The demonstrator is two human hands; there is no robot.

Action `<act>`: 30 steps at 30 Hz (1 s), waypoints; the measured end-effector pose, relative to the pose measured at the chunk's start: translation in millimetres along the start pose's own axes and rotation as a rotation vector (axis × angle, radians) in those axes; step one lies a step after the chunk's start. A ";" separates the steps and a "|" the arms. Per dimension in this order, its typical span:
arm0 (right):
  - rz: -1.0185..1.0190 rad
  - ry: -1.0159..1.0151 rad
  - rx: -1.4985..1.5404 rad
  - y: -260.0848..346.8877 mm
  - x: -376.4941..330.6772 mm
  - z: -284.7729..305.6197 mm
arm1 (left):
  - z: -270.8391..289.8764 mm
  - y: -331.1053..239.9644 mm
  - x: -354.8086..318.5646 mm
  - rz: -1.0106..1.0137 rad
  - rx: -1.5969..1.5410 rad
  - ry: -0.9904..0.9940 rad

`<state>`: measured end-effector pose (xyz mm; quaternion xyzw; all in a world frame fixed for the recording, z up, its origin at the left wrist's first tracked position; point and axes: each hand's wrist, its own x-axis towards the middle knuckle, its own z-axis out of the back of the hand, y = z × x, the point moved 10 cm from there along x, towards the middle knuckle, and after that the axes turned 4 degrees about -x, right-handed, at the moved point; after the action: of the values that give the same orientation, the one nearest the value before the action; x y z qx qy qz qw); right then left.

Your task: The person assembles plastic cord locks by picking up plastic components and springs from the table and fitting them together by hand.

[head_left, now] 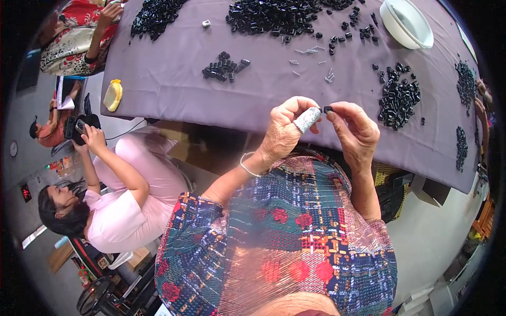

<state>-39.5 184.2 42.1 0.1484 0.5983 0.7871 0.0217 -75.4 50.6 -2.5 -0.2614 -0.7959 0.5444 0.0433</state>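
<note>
Just past the table's near edge, my right hand [356, 130] pinches a small black plastic part [328, 109] between thumb and fingertips. My left hand [287, 126] meets it from the other side, its fingers closed. A greyish-white wrap [308, 120] covers one digit of that hand. Anything between the left fingertips is too small to make out. Beyond my hands lie several small metal springs [311, 51], scattered on the cloth. A heap of black parts [399, 97] sits to the right of my right hand, and a smaller cluster of black parts [224, 67] lies ahead on the left.
A grey-purple cloth [179, 79] covers the table. Large black heaps [271, 18] lie at the far side, beside a white basin [406, 23]. A yellow sponge-like pad [113, 95] rests at the left edge. A person in pink [124, 210] crouches to my left, holding a phone.
</note>
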 end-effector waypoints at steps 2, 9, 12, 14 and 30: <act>-0.005 0.010 0.010 -0.5 0.2 -0.6 | 0.0 1.3 0.3 0.006 0.004 -0.003; -0.043 0.045 0.005 -1.2 0.4 -3.2 | -0.8 5.7 0.4 0.035 -0.073 0.006; -0.043 0.048 0.014 -2.0 0.6 -4.2 | 2.1 6.4 -0.5 0.047 -0.059 -0.006; -0.100 0.068 0.052 -9.0 0.1 -6.5 | 3.5 10.8 0.8 0.058 -0.083 0.024; 0.144 0.109 -0.285 10.4 0.1 -11.7 | -12.4 64.9 -6.9 0.553 -0.662 0.117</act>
<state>-41.1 170.3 49.2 0.1433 0.4685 0.8705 -0.0466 -41.2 75.4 -53.7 -0.4950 -0.8238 0.2350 -0.1452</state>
